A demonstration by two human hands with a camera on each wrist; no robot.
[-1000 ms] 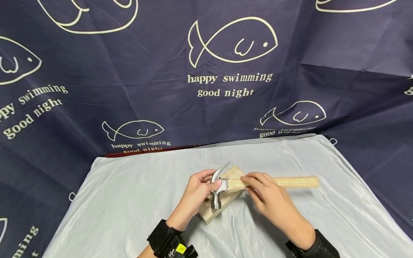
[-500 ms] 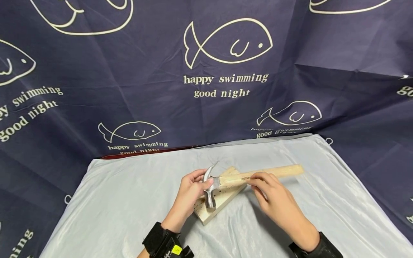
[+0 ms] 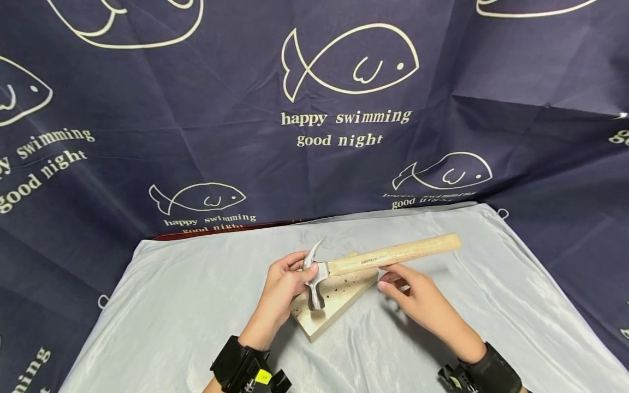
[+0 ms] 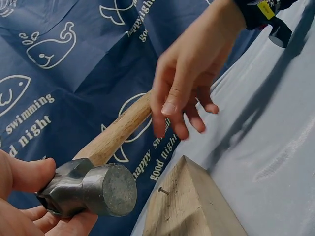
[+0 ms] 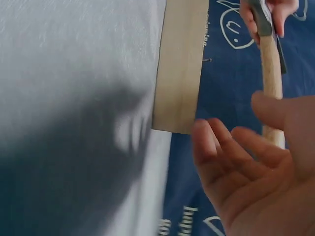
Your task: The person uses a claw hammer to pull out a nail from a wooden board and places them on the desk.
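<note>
A claw hammer [image 3: 393, 254] with a steel head and pale wooden handle is held up over a wooden block [image 3: 334, 305]. My left hand [image 3: 277, 292] pinches its head between thumb and fingers, claw pointing away and handle slanting up to the right. Just below the handle, my right hand [image 3: 420, 295] has loosely bent fingers; in the right wrist view its fingers [image 5: 236, 157] are spread and grip nothing. Whether it brushes the handle I cannot tell. A nail [image 4: 164, 191] sticks out of the block, which has several dark marks on top.
The block lies slantwise on a table covered with a light grey cloth [image 3: 211, 305]. Behind the table hangs a dark blue curtain [image 3: 236, 136] printed with white fish and lettering. Black straps with small cameras sit on both wrists.
The hammer's handle end has swung up and away from me, and its head has shifted slightly left with my left hand. My right hand's fingers have come off the handle and now sit below it.
</note>
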